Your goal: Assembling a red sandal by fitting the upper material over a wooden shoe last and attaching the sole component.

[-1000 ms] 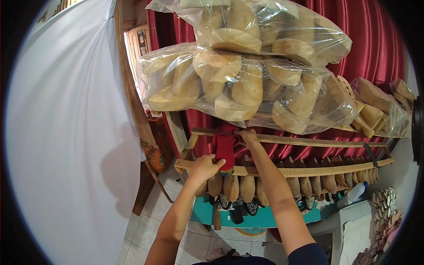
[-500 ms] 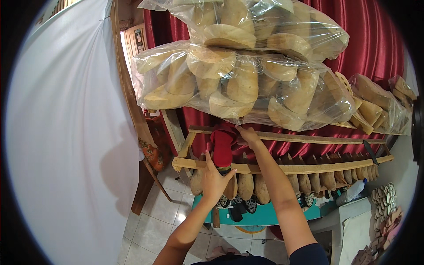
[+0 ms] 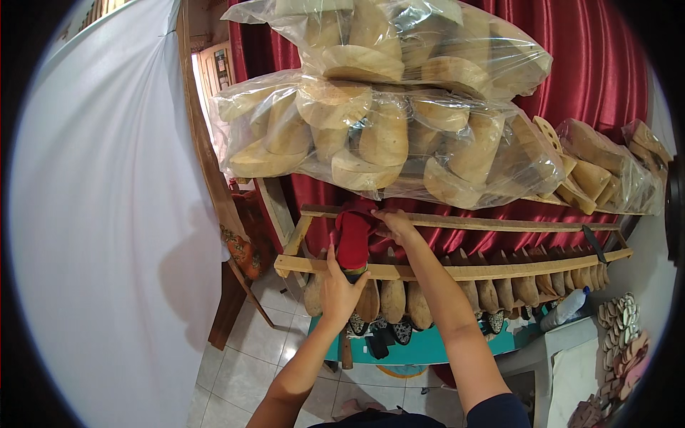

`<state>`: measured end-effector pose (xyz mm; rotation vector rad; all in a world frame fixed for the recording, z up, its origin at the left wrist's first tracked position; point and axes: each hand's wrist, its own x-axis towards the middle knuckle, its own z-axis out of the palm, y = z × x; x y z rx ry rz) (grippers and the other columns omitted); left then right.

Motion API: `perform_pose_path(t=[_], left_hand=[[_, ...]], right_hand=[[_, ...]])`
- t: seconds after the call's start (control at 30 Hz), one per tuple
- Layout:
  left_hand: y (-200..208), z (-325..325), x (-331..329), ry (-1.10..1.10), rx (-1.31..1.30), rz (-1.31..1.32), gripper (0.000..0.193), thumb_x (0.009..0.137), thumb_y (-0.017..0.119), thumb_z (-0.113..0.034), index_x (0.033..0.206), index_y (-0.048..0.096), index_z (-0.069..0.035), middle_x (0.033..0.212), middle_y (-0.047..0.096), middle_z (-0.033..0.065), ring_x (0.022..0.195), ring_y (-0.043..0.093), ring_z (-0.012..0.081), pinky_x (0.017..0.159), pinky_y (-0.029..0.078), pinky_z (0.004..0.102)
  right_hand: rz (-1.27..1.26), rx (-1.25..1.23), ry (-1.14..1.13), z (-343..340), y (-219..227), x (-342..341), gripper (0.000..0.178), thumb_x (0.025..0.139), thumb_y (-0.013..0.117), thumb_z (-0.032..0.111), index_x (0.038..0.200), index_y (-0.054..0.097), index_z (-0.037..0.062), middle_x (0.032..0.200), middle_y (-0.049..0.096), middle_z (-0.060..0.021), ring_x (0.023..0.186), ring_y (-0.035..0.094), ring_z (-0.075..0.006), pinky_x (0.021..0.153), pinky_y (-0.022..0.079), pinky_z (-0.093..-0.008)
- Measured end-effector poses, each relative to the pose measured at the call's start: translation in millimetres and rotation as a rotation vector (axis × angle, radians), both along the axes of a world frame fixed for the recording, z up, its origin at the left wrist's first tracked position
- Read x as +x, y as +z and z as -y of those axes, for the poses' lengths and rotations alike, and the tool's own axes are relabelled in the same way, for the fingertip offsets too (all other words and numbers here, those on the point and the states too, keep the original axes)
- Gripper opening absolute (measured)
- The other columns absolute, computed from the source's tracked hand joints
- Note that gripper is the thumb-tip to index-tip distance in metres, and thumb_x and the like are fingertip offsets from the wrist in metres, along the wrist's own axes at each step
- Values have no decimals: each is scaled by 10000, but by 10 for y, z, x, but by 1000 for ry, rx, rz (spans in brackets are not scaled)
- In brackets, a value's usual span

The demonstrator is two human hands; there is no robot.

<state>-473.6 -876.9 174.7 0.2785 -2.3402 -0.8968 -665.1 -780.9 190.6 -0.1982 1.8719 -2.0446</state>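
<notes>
A red shoe-like fabric piece with a dark, green-edged lower end rests across the two wooden rails of a rack. My left hand is closed round its lower end, with the fingers along the left side and the thumb on the right. At its upper right edge, my right hand has bent fingers pinched against the red fabric. The front rail runs just under my left fingertips, and the back rail passes by my right hand.
Clear plastic bags of wooden shoe lasts are stacked above the rack. More lasts hang in a row below the front rail, over a teal table. A white curtain fills the left side. A plastic bottle lies at the right.
The left thumb has drawn in against the lower end of the red piece. My right fingers have shifted slightly at its upper edge. The whole view has moved a little.
</notes>
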Motion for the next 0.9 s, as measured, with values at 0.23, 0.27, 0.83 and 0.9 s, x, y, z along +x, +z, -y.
perform_pose_path(t=[0.23, 0.27, 0.83, 0.9], left_hand=[[-26, 59, -2, -56, -459, -382, 351, 757, 596, -187, 1060, 518, -27, 1054, 539, 106, 1062, 466, 282, 859, 405, 351], [-38, 71, -22, -74, -445, -408, 285, 758, 589, -159, 1007, 554, -24, 1052, 541, 88, 1061, 469, 274, 853, 410, 349], [3, 64, 36, -98, -278, -396, 528, 739, 589, -211, 1197, 412, -16, 1235, 392, 173, 1121, 405, 332, 910, 349, 398], [-9, 100, 24, -124, -174, -406, 510, 777, 547, -213, 1207, 388, 12, 1232, 389, 210, 1110, 404, 368, 910, 345, 405]], right_hand=[[26, 32, -20, -4, 70, 42, 359, 731, 653, 248, 944, 568, -29, 803, 509, -73, 662, 513, -188, 630, 486, -320], [27, 38, -10, -7, 70, 27, 359, 730, 654, 250, 944, 568, -26, 794, 503, -69, 646, 507, -185, 621, 487, -320], [21, 28, -4, -321, -39, -22, 360, 858, 425, 230, 1170, 411, 51, 1000, 554, -165, 896, 561, -282, 785, 458, -370], [-19, 37, 13, -363, -61, 49, 379, 856, 421, 219, 1189, 386, 43, 1015, 554, -167, 913, 557, -286, 811, 445, -375]])
